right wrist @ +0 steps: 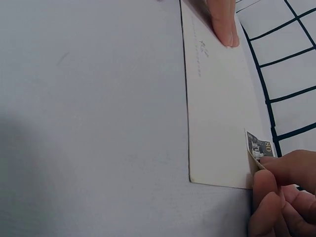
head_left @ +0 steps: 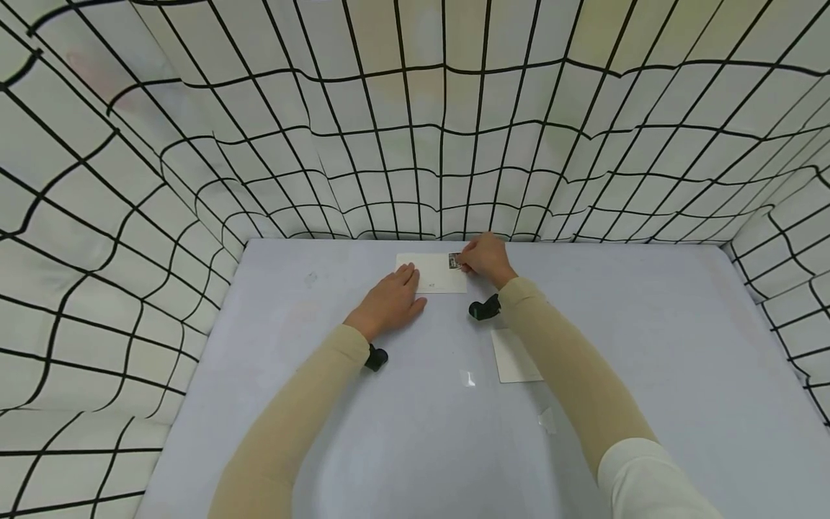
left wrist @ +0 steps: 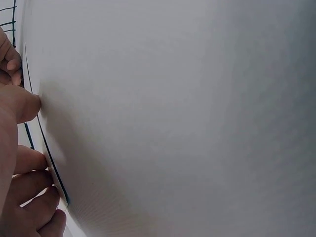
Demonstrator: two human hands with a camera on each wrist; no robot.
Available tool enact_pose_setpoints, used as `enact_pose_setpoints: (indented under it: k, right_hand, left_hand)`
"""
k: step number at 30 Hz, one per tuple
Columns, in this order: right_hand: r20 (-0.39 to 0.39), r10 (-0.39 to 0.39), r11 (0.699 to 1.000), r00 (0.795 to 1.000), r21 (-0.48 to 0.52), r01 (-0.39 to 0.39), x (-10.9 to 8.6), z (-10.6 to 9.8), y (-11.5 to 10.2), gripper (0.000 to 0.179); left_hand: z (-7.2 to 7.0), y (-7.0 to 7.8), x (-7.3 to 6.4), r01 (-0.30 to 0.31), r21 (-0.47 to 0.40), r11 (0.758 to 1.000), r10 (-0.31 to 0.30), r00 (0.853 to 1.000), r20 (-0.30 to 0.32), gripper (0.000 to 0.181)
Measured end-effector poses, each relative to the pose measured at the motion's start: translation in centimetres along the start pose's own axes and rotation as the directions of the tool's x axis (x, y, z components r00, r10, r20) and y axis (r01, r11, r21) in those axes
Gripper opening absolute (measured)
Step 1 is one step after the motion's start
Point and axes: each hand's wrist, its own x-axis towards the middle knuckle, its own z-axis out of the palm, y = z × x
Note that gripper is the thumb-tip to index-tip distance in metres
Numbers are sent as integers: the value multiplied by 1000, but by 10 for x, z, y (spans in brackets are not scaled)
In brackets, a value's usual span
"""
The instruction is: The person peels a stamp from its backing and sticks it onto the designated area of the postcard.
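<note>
A cream-white envelope [head_left: 437, 277] lies on the table near its far edge, with small handwriting on its face. My left hand [head_left: 392, 299] rests on the envelope's left end, its fingers laid out nearly straight. The same fingertips [right wrist: 224, 34] press on the paper in the right wrist view. At the envelope's upper right corner is a dark stamp [right wrist: 257, 146] marked 80. My right hand [head_left: 486, 258] pinches the stamp's edge between thumb and index finger. The stamp's near side stands up from the paper, and the fingers cover part of it.
A second pale card or envelope [head_left: 515, 360] lies partly under the right forearm. Two small shiny clear scraps sit on the white table [head_left: 389, 447], one scrap [head_left: 469, 378] left of the other [head_left: 547, 420]. White walls with black grid lines [head_left: 441, 151] stand behind and beside it.
</note>
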Motion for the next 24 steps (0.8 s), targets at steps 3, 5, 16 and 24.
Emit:
enact_pose_setpoints:
  k: [3, 5, 16, 24]
  right_hand:
    - [-18, -20, 999, 1000, -30, 19, -1, 1, 0, 20]
    - [-32, -37, 998, 999, -50, 35, -2, 1, 1, 19]
    - [-57, -60, 993, 997, -104, 54, -5, 3, -2, 15]
    - [-26, -84, 987, 996, -143, 79, -3, 0, -1, 17]
  left_hand:
    - [1, 0, 0, 0, 8, 1000, 0, 1000, 8, 66]
    - [1, 1, 0, 2, 11, 1000, -2, 1000, 10, 66]
    - [-4, 3, 1, 8, 41, 999, -9, 1000, 10, 65]
    - [-3, 1, 3, 11, 38, 999, -12, 1000, 23, 65]
